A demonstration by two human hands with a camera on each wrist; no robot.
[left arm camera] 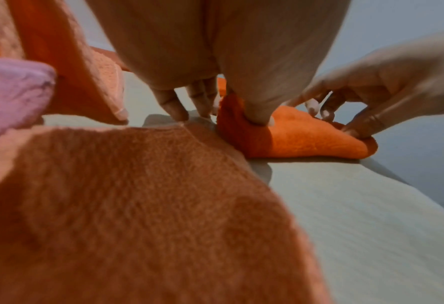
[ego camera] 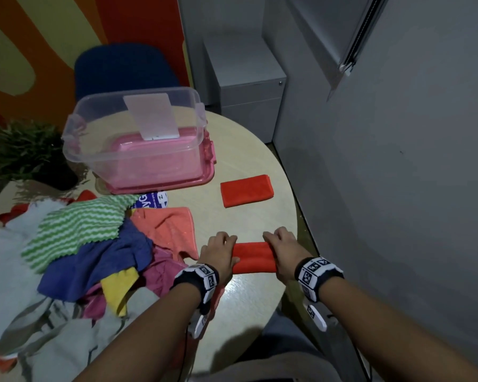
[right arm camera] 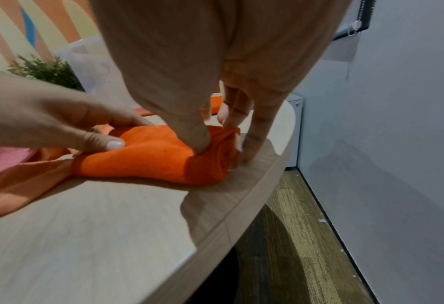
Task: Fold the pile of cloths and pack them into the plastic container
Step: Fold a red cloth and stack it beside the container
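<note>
At nine o'clock on the round table point(ego camera: 260, 166) lies the pile of cloths point(ego camera: 75, 244), still loose and tumbled: a green-striped one, blue, yellow, pink, grey and a salmon one spread at its near edge; a potted plant point(ego camera: 25, 150) stands at ten o'clock beside it; none of that heap looks folded, so most of the work appears to remain. At eleven o'clock the plastic container point(ego camera: 75, 150) stands open on a pink lid or tray point(ego camera: 160, 183); through its clear wall only that pink shows, and no cloth can be seen inside, so packing seems not yet begun. At one o'clock a folded red cloth point(ego camera: 246, 190) lies flat on the table, apart from the container, seemingly finished and waiting. At six o'clock, near the table's edge, the left hand point(ego camera: 218, 252) grips one end of an orange cloth point(ego camera: 253, 257), thumb pressed on top and fingers curled round the end; the right hand point(ego camera: 283, 249) pinches the other end likewise, thumb above and fingers tucked behind; the cloth sits between them as a narrow doubled strip, seemingly mid-fold, with perhaps one fold left.
</note>
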